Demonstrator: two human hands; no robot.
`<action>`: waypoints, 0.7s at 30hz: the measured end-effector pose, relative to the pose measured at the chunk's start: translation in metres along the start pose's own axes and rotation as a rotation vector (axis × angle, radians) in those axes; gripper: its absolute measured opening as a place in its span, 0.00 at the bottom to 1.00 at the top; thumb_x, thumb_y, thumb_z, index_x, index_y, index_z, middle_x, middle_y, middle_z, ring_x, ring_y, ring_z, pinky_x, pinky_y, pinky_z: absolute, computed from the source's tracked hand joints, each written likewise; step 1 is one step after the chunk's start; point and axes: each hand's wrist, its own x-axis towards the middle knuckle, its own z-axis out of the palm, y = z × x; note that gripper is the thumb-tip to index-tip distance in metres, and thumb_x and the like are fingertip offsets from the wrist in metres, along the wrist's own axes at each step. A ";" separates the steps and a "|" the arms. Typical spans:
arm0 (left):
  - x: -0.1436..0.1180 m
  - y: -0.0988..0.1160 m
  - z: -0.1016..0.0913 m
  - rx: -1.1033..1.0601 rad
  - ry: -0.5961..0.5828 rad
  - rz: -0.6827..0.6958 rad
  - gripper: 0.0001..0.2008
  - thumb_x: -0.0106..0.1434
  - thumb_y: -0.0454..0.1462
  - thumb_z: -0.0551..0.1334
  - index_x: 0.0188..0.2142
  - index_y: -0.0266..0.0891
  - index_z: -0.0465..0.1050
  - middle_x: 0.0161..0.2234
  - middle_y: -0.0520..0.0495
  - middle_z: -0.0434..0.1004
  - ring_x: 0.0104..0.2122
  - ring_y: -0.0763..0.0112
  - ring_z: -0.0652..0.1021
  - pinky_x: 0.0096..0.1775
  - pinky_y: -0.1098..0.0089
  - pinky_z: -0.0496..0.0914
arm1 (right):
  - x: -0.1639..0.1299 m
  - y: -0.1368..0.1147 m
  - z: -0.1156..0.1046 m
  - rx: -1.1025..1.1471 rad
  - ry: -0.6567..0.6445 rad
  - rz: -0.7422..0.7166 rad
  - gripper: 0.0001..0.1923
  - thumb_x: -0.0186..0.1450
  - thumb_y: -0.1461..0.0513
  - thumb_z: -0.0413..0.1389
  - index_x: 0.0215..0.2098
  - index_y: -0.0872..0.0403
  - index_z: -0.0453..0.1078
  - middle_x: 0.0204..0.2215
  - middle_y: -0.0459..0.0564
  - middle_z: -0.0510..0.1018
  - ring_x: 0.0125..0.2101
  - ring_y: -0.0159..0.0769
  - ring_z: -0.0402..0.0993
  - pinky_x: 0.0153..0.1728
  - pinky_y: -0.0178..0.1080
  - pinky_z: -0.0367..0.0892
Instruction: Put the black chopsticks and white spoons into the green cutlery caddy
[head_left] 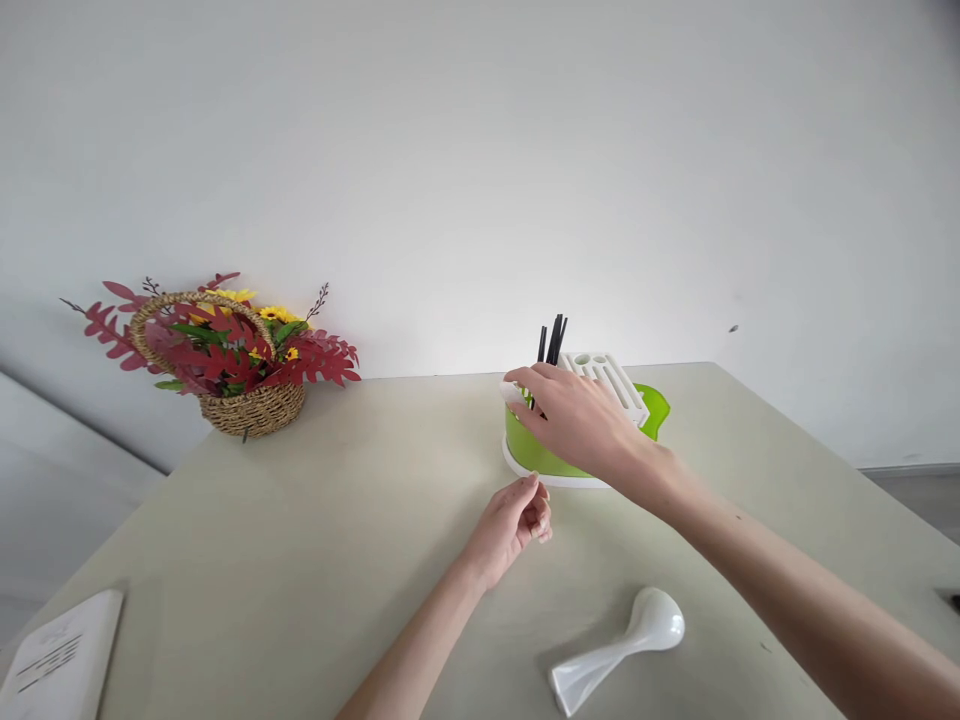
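Pale greenish worktop, white wall behind; landmark taken as the green holder, a green plastic tub on a white base, set toward the far edge. Far left of the holder, at the near corner: white printed sheet. Left of the holder and against the wall: woven basket with red leaves and yellow flowers. Just in front of the holder: left hand, fingers curled loosely inward, grip nearly closed; cannot tell whether anything small is pinched in it. Over the holder's left rim: right hand, fingers bent down onto a small white piece at the rim, so the grip appears closed on it, though what the piece is stays unclear. Rising from the holder behind that hand: black chopsticks, upright. On the holder's right half: white slotted rack. In front of the holder, to the right: white spoon, lying on the worktop. Judgement: chopsticks look light, stiff, smooth, likely slippery; best pinched near the upper ends. Holder looks light and could tip if pushed.
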 end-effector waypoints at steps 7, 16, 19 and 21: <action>0.000 0.001 0.002 0.009 0.001 0.019 0.23 0.65 0.55 0.69 0.32 0.38 0.71 0.23 0.53 0.65 0.24 0.74 0.61 0.31 0.68 0.60 | -0.081 0.026 -0.014 0.364 0.185 -0.031 0.12 0.77 0.53 0.52 0.52 0.42 0.75 0.44 0.43 0.84 0.34 0.34 0.81 0.29 0.37 0.72; -0.001 -0.001 0.003 0.010 0.030 0.012 0.22 0.64 0.55 0.70 0.33 0.37 0.72 0.23 0.53 0.66 0.24 0.75 0.63 0.32 0.69 0.61 | -0.176 0.097 0.037 0.355 -0.020 0.103 0.14 0.76 0.48 0.53 0.54 0.38 0.76 0.44 0.46 0.84 0.33 0.36 0.81 0.27 0.36 0.75; -0.001 -0.001 0.004 -0.003 0.058 -0.004 0.22 0.63 0.54 0.71 0.33 0.37 0.72 0.24 0.54 0.66 0.24 0.75 0.64 0.32 0.70 0.62 | -0.197 0.113 0.062 0.434 -0.041 0.127 0.15 0.74 0.48 0.55 0.55 0.41 0.76 0.44 0.48 0.84 0.33 0.36 0.82 0.26 0.34 0.76; -0.001 -0.002 0.004 -0.024 0.073 -0.014 0.22 0.62 0.53 0.72 0.33 0.37 0.72 0.24 0.54 0.66 0.24 0.76 0.64 0.32 0.70 0.62 | -0.208 0.117 0.074 0.498 -0.050 0.149 0.16 0.73 0.48 0.57 0.54 0.42 0.77 0.46 0.50 0.83 0.33 0.37 0.82 0.29 0.35 0.78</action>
